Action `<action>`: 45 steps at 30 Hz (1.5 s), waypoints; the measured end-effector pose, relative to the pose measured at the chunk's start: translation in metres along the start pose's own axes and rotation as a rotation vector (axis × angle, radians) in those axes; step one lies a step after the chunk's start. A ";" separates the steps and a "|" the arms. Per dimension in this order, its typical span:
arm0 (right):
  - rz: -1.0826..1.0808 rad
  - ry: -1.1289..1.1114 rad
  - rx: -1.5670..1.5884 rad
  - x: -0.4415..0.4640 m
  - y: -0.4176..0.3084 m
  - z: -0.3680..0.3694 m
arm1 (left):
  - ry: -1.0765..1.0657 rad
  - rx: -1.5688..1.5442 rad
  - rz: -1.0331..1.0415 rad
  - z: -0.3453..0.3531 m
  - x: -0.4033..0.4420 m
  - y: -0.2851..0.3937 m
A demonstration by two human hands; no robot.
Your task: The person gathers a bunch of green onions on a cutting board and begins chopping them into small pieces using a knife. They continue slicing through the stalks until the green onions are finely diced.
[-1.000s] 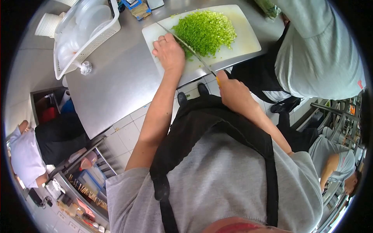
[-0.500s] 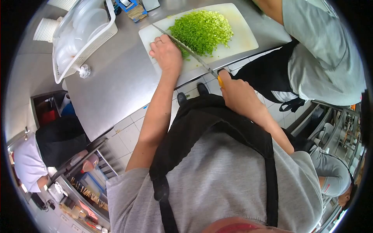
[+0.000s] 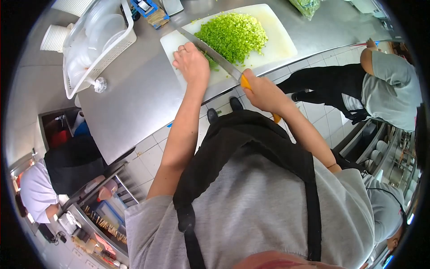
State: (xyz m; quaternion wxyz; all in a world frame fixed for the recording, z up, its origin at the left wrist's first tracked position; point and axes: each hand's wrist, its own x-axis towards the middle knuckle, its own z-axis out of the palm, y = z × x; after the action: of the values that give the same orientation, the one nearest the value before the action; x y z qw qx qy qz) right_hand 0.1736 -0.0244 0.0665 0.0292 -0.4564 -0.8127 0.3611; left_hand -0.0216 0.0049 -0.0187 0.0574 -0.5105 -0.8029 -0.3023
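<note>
On a white cutting board [image 3: 280,40] lies a heap of finely chopped greens [image 3: 233,36], bright green and paler at the right. My left hand [image 3: 192,63] is closed at the board's left side, fingers curled over green stalks [image 3: 211,62] that show only in part beside it. My right hand [image 3: 266,93] grips the yellow handle of a long knife [image 3: 219,58]. The blade slants between my left hand and the heap, its tip toward the board's far left edge. The handle's end shows below my right wrist.
A white basket of clear plastic containers [image 3: 105,60] stands left on the steel table [image 3: 121,107]. Behind the board are a blue tape dispenser [image 3: 150,11] and a bag of greens [image 3: 306,6]. Co-workers stand right [image 3: 389,85] and left [image 3: 38,188]; shelves hold items behind me.
My right hand and the knife handle have moved slightly up and left, and the blade's broad side shows more. The co-worker at right has moved away from the table.
</note>
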 end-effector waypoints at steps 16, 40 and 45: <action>0.090 -0.007 -0.099 0.007 -0.006 0.019 | 0.014 0.012 -0.012 0.000 0.001 0.001; 0.089 0.028 -0.186 -0.037 -0.020 -0.019 | -0.005 0.094 0.111 0.001 0.005 0.001; 0.119 0.021 -0.230 -0.045 -0.014 -0.010 | 0.014 0.088 0.129 0.003 0.005 0.002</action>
State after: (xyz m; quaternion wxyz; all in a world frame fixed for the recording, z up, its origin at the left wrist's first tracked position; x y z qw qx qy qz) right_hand 0.1936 -0.0575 0.0954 -0.0360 -0.5079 -0.8199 0.2617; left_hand -0.0221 0.0111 -0.0181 0.1047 -0.5561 -0.7805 -0.2658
